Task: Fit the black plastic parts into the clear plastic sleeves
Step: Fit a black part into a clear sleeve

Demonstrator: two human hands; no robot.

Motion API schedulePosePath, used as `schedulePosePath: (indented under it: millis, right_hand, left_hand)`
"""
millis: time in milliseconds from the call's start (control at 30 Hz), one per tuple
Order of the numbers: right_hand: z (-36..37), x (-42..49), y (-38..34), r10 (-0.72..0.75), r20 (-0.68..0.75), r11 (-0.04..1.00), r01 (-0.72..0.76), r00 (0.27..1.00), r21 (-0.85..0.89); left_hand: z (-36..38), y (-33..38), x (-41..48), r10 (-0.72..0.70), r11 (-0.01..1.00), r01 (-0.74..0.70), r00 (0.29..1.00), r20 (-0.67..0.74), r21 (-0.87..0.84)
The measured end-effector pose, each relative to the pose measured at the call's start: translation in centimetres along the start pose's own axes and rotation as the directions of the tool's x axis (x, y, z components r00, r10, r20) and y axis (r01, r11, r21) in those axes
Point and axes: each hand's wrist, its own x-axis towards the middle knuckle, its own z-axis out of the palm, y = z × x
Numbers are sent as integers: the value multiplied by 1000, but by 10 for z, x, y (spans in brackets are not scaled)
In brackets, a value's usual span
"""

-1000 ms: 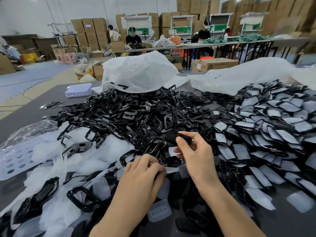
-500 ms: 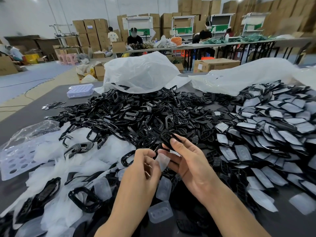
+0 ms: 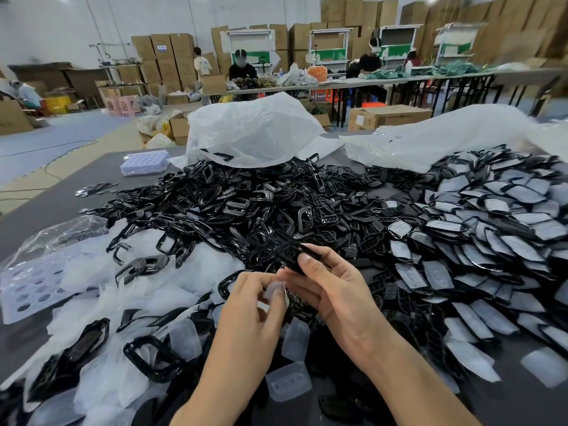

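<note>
My right hand [image 3: 335, 290] holds a small black plastic part [image 3: 290, 255] between thumb and fingers, lifted above the heap. My left hand [image 3: 255, 305] pinches a clear plastic sleeve [image 3: 272, 293] just left of and below that part; the two hands touch at the fingertips. A big heap of loose black parts [image 3: 239, 210] fills the table's middle. Loose clear sleeves [image 3: 129, 290] lie in a pile at the left. Sleeved parts [image 3: 498, 229] are spread in overlapping rows at the right.
Two crumpled white plastic bags [image 3: 252, 130] lie behind the heaps. A clear tray with round holes [image 3: 29, 287] sits at the left, a small lidded box [image 3: 144, 162] farther back. The dark table [image 3: 46, 207] has its edge at the left. People work at far tables.
My right hand lifted the black part off the heap and brought it toward me. My left hand picked a clear sleeve from the pile and raised it to meet the part.
</note>
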Motion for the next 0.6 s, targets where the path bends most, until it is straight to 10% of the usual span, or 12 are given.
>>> schedulePosePath:
  millis: [200, 600]
  right_hand:
    - [-15, 9, -4, -118, -280, 984, 74, 953, -163]
    - [-5, -2, 0, -32, -23, 895, 19, 999, -447]
  left_hand:
    - [-12, 8, 2, 44, 998, -42, 998, 34, -52]
    - [-11, 6, 4, -117, 957, 92, 990, -77, -274]
